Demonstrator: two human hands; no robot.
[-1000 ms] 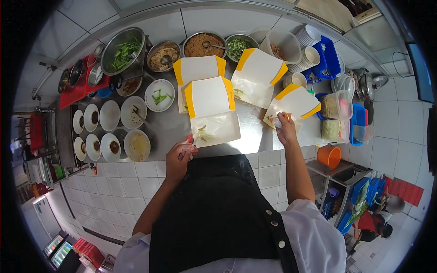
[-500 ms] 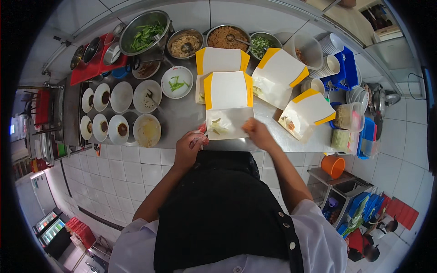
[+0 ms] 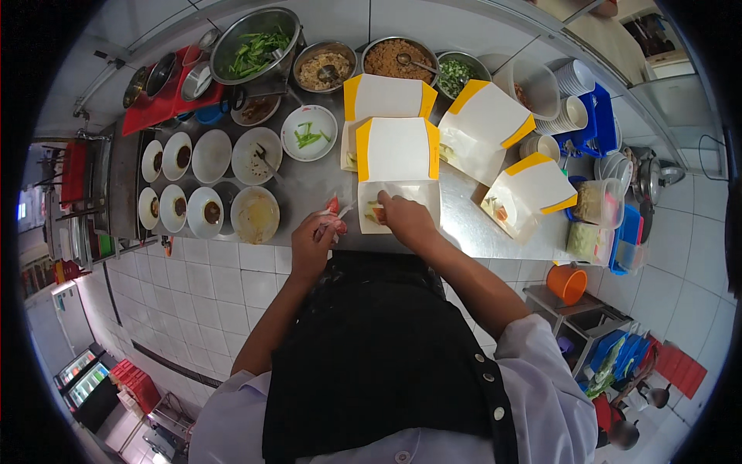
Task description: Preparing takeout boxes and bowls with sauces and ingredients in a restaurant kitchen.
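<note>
An open white takeaway box (image 3: 398, 155) with yellow flaps stands in front of me at the counter's near edge. My right hand (image 3: 408, 222) reaches into its base, fingers pinched together beside pale green pieces (image 3: 373, 210). A small reddish bit shows by the fingertips; what they hold is mostly hidden. Just left of this box, my left hand (image 3: 311, 246) is closed around a crumpled red-and-white plastic packet (image 3: 331, 220). Three similar boxes stand open: one behind (image 3: 388, 98), one at back right (image 3: 485, 116), and a smaller-looking one (image 3: 533, 182) at right with food inside.
Several white bowls (image 3: 212, 160), some with dark sauce, line the left counter. A plate (image 3: 309, 112) holds cut greens. Metal bowls of greens (image 3: 259, 56), brown mince (image 3: 390, 58) and chopped scallions (image 3: 456, 75) stand behind. Clear tubs (image 3: 599, 201) sit at right, an orange bucket (image 3: 566, 284) below.
My right hand has moved left from the box's right edge into its base. My left hand still grips the packet, slightly farther from the box. The whole view has shifted a little.
</note>
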